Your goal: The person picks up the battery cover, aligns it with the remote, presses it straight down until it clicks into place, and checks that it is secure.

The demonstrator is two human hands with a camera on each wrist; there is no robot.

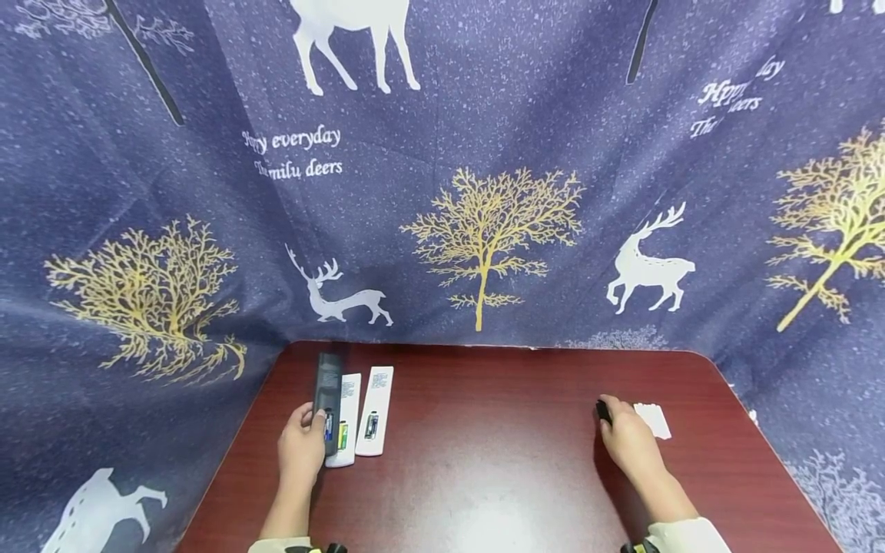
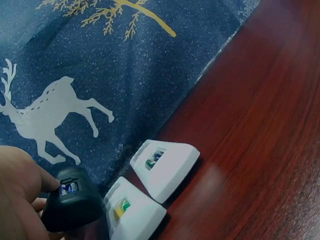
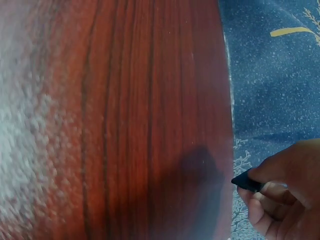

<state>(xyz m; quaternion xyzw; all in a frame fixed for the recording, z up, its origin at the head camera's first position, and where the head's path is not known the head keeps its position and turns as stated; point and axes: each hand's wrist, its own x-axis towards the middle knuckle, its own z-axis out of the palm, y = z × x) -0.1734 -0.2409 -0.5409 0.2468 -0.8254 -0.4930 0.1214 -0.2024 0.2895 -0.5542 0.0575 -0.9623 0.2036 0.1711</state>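
At the table's left side my left hand (image 1: 302, 445) grips a black remote control (image 1: 329, 384), back face up, thumb beside its uncovered battery compartment. Blue batteries (image 2: 69, 188) show inside it. Just right of it lies a white remote control (image 1: 351, 403) with a yellow-green battery in its bay, partly overlapped by the black one. Beside that is another white remote control (image 1: 377, 392), also with its battery bay uncovered. Over on the right, my right hand (image 1: 631, 438) pinches a small black battery cover (image 3: 248, 181) between thumb and fingers. White battery covers (image 1: 653, 420) lie beside that hand.
The dark red wooden table (image 1: 484, 430) ends at the back against a blue cloth (image 1: 442, 292) printed with deer and trees. More of this cloth hangs along both sides.
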